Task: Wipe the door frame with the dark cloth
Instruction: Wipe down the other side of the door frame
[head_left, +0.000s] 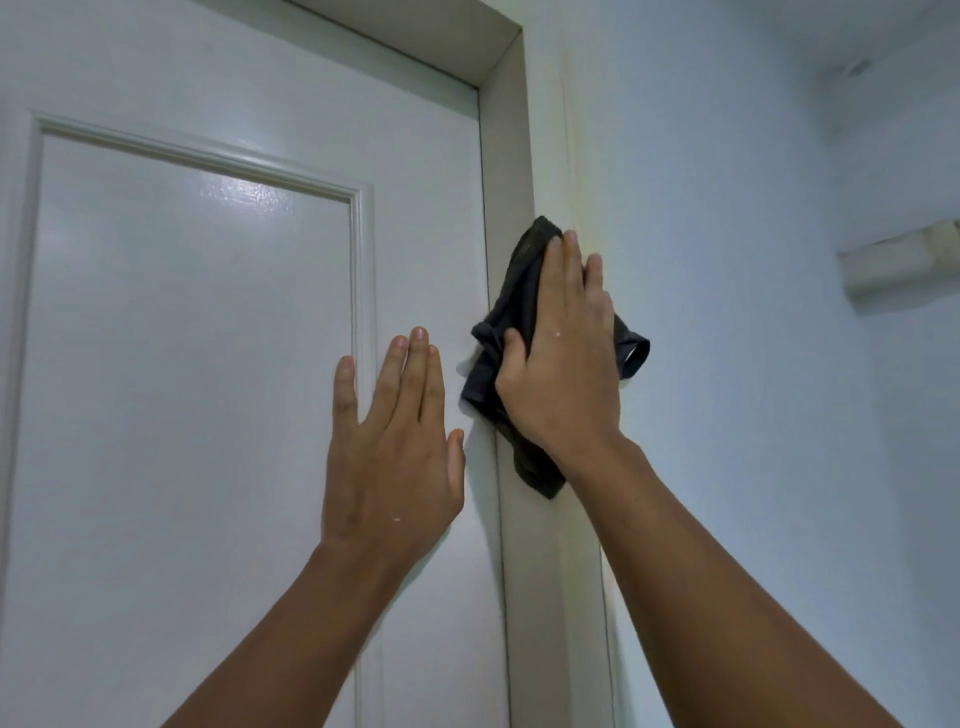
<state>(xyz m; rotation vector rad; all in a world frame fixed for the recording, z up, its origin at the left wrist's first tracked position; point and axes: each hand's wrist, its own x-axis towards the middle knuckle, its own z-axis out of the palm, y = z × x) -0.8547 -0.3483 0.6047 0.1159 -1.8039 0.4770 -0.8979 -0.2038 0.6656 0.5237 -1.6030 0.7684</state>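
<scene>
A beige door frame (511, 156) runs up the right side of a white panelled door (208, 322) and turns left across its top. My right hand (563, 364) presses a crumpled dark cloth (519, 280) flat against the frame at about mid height, with its fingers pointing up. Cloth edges stick out above, left, right and below the hand. My left hand (395, 457) rests flat on the door just left of the frame, fingers spread and nothing in it.
A pale painted wall (727, 208) lies right of the frame. A pale boxy fitting (898, 265) projects from that wall at the far right. The door's raised panel moulding (358, 249) runs just left of my left hand.
</scene>
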